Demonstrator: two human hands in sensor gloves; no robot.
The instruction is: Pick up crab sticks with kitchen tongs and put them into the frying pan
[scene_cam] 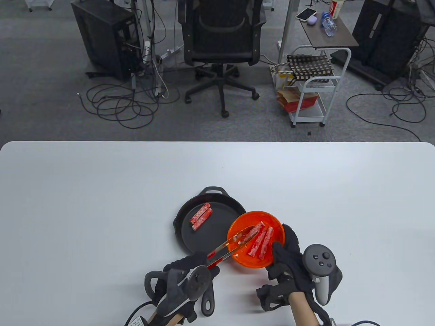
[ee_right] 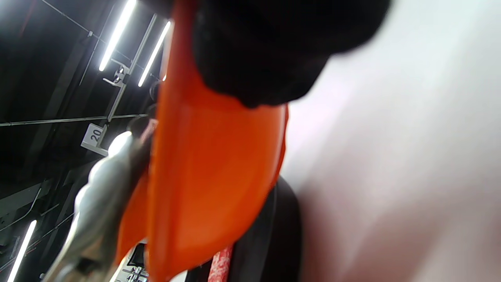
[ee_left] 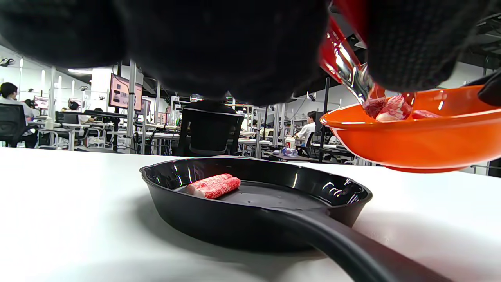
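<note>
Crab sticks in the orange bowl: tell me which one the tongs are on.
The leftmost crab stick, nearest the frying pan; the tongs' tips straddle it.

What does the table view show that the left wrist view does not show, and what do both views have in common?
Only the table view shows the right hand holding the round orange plastic bowl by its rim, the left hand holding the metal kitchen tongs with red handles, and three crab sticks in the bowl. Only the left wrist view shows that the bowl is raised off the white table. Both show the black frying pan with two red and white crab sticks lying in it.
</note>
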